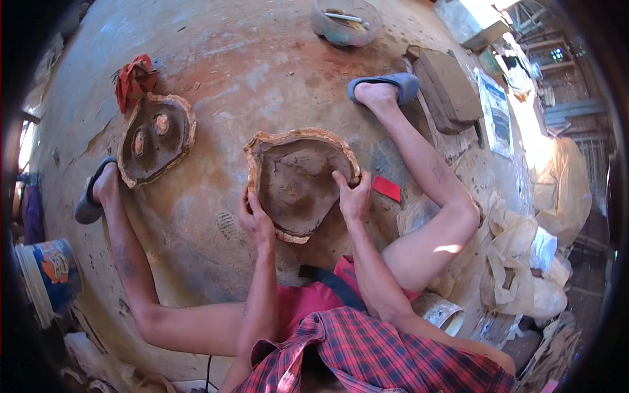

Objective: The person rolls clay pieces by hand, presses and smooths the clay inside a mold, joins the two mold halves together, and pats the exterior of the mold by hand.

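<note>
Between my spread legs is a shallow mould (267, 139) with a rough, pale-orange rim, its hollow lined with dark brown clay (298, 173). My left hand (257, 221) grips the mould's lower left edge, fingers curled behind it. At the right edge my right hand (354, 196) holds on, its thumb over the rim against the clay and its other fingers partly hidden. A similar mould (190, 118), clay-lined with two pale round lumps inside, lies on the floor at the upper left. Just right of my right hand sits a flat red piece (386, 188).
A red cloth (135, 82) touches the far mould. A basin (346, 33) with a stick-like tool stands at the top. Brown slabs (447, 88) lie past my slippered foot (386, 85). Plastic bags (517, 262) crowd the right, and a bucket (56, 272) stands at the left.
</note>
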The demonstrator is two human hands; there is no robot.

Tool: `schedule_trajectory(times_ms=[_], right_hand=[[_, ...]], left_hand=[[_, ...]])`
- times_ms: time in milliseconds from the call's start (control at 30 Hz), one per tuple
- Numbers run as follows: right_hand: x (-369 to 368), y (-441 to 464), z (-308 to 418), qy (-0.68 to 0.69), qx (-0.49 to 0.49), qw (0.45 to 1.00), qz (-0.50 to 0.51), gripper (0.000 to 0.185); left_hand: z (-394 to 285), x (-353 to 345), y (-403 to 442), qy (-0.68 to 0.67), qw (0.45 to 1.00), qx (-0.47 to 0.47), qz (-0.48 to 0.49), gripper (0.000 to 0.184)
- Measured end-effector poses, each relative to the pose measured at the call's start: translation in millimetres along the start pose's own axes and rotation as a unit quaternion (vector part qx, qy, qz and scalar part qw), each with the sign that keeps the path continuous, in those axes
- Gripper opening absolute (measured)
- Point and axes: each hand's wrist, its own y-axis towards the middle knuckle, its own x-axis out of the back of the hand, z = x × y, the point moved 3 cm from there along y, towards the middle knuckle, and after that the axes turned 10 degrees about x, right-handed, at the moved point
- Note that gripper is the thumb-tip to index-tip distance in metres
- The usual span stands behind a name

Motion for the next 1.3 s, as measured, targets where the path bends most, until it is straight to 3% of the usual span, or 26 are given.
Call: schedule_trajectory(times_ms=[100, 167, 233, 267, 300, 333, 367, 400, 433, 467, 500, 533, 600, 633, 700, 867, 1067, 1300], right_hand=[[6, -8, -9, 0.02, 0.069, 0.997, -0.012, 0.062], [14, 11, -2, -0.045, -0.008, 0.992, 0.114, 0.061], [31, 33, 4, -0.064, 0.012, 0.981, 0.181, 0.069], [42, 45, 13, -0.102, 0.186, 0.971, 0.109, 0.069], [50, 48, 24, -0.134, 0.352, 0.926, 0.033, 0.069], [53, 60, 38, -0.135, 0.355, 0.924, 0.041, 0.069], [47, 79, 59, -0.069, 0.334, 0.917, 0.207, 0.066], [36, 94, 72, -0.001, 0.301, 0.882, 0.362, 0.066], [27, 111, 78, -0.003, 0.303, 0.882, 0.36, 0.066], [10, 120, 83, -0.14, 0.393, 0.8, 0.431, 0.064], [-4, 124, 85, -0.271, 0.467, 0.686, 0.487, 0.064], [-12, 130, 94, -0.271, 0.468, 0.684, 0.491, 0.064], [-27, 134, 110, -0.361, 0.52, 0.565, 0.529, 0.074], [-31, 133, 121, -0.358, 0.518, 0.564, 0.534, 0.074], [-33, 129, 130, -0.416, 0.516, 0.509, 0.55, 0.08], [-15, 119, 122, -0.422, 0.511, 0.499, 0.559, 0.085], [31, 85, 97, -0.444, 0.465, 0.522, 0.56, 0.09], [55, 24, 70, -0.369, 0.424, 0.607, 0.561, 0.092]], left_hand=[[-4, 2, -22, -0.006, 1.0, 0.007, -0.023, 0.047], [9, -6, -12, -0.088, 0.996, 0.018, -0.023, 0.043], [4, -7, 3, -0.087, 0.996, 0.008, -0.007, 0.042], [3, -3, 10, -0.073, 0.997, 0.002, 0.016, 0.04], [1, 2, 26, -0.074, 0.997, 0.007, 0.006, 0.04], [-6, -1, 49, -0.039, 0.997, -0.012, 0.07, 0.039], [-12, -5, 67, -0.003, 0.99, -0.029, 0.139, 0.039], [-19, -5, 82, -0.003, 0.99, -0.025, 0.141, 0.039], [-32, -11, 99, 0.036, 0.975, -0.022, 0.217, 0.039], [-43, -19, 111, 0.075, 0.954, -0.02, 0.29, 0.039], [-53, -22, 120, 0.075, 0.954, -0.019, 0.289, 0.039], [-59, -27, 127, 0.095, 0.936, -0.036, 0.338, 0.04], [-59, -36, 137, 0.086, 0.908, -0.035, 0.409, 0.04], [-58, -37, 141, 0.089, 0.908, -0.029, 0.409, 0.04], [-55, -39, 141, 0.068, 0.896, 0.005, 0.44, 0.039], [-58, -39, 137, 0.092, 0.907, -0.041, 0.408, 0.034], [-57, -37, 132, 0.035, 0.915, -0.023, 0.4, 0.034], [-47, -25, 113, 0.037, 0.941, -0.025, 0.335, 0.039]])
